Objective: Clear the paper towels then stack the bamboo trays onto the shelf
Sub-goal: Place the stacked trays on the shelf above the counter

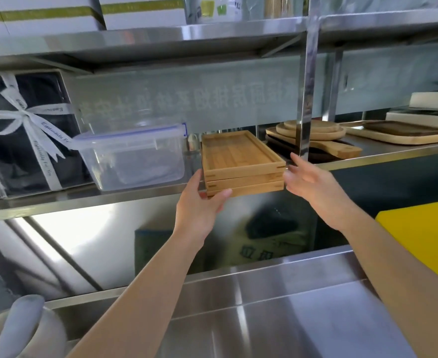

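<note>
A stack of three rectangular bamboo trays (241,161) sits on the steel shelf (88,200), its near end jutting over the front edge. My left hand (199,202) grips the stack's near left corner, thumb under the bottom tray and fingers up the left side. My right hand (313,184) is spread against the stack's near right corner, fingers apart and touching its side. No paper towels are in view.
A clear lidded plastic box (132,156) stands just left of the trays, a dark ribboned gift box (24,133) beyond it. A steel upright post (304,99) rises right of the stack, with wooden boards (313,135) behind. A yellow board (427,239) lies on the steel counter (264,319).
</note>
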`<state>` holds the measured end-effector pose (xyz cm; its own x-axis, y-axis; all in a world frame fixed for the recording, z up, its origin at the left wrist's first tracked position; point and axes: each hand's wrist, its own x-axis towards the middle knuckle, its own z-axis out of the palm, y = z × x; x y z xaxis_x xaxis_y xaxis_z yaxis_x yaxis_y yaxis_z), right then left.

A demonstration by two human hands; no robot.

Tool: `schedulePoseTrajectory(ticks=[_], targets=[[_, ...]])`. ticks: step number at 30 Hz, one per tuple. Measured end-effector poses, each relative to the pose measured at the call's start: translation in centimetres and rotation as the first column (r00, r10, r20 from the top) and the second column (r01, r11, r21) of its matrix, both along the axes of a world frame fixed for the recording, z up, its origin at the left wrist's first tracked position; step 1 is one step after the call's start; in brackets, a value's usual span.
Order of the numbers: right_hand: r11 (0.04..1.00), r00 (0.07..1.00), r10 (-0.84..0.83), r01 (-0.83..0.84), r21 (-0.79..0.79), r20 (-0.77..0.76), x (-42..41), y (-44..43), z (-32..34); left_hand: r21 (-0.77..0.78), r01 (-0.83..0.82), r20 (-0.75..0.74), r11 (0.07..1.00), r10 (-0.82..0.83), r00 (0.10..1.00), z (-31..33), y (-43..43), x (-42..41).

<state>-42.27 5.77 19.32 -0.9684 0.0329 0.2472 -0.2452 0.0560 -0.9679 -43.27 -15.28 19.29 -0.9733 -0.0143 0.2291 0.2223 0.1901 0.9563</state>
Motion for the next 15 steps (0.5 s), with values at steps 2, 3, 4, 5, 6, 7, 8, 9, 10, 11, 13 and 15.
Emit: schedulePoseTrajectory(ticks=[2,3,4,5,6,7,8,9,10,11,13,15], targets=[[0.988,0.997,0.022,-0.011,0.153,-0.073,0.7,-0.7,-0.6,-0.167,-0.089,-0.13,0.982,0.067,0.989,-0.4,-0.1,-0.4],[0.979,0.995,0.009,0.011,0.203,-0.098,0.6,-1.1,-0.9,-0.241,-0.129,-0.174,0.962,0.088,0.981,-0.6,0.0,-0.6],[0.969,0.993,-0.028,0.056,0.242,-0.116,0.5,-1.4,-1.0,-0.292,-0.161,-0.214,0.943,0.1,0.972,-0.7,0.1,-0.7],[0.958,0.987,-0.07,0.106,0.268,-0.143,0.3,-1.7,-1.0,-0.325,-0.188,-0.251,0.927,0.107,0.962,-0.9,0.1,-0.7],[0.944,0.979,-0.113,0.159,0.288,-0.17,0.1,-1.9,-1.1,-0.355,-0.212,-0.29,0.91,0.108,0.951,-1.0,0.2,-0.7],[0.93,0.968,-0.148,0.205,0.303,-0.202,-0.1,-2.0,-1.2,-0.386,-0.231,-0.328,0.893,0.101,0.939,-1.1,0.2,-0.7],[0.915,0.958,-0.182,0.247,0.319,-0.221,-0.3,-2.0,-1.4,-0.416,-0.244,-0.358,0.876,0.089,0.929,-1.2,0.2,-0.7],[0.903,0.951,-0.198,0.271,0.333,-0.238,-0.5,-1.9,-1.5,-0.438,-0.254,-0.381,0.862,0.077,0.921,-1.2,0.1,-0.7],[0.893,0.948,-0.203,0.282,0.351,-0.244,-0.8,-1.9,-1.6,-0.454,-0.258,-0.387,0.853,0.072,0.919,-1.2,0.1,-0.9],[0.887,0.947,-0.197,0.282,0.365,-0.253,-1.2,-1.8,-1.6,-0.464,-0.262,-0.389,0.846,0.071,0.919,-1.1,0.0,-1.1],[0.888,0.948,-0.178,0.27,0.371,-0.263,-2.1,-1.6,-1.5,-0.484,-0.271,-0.386,0.832,0.075,0.92,-1.0,0.1,-1.5],[0.903,0.95,-0.175,0.26,0.342,-0.259,-2.9,-1.6,-1.2,-0.508,-0.289,-0.386,0.811,0.086,0.918,-0.7,0.2,-1.9]])
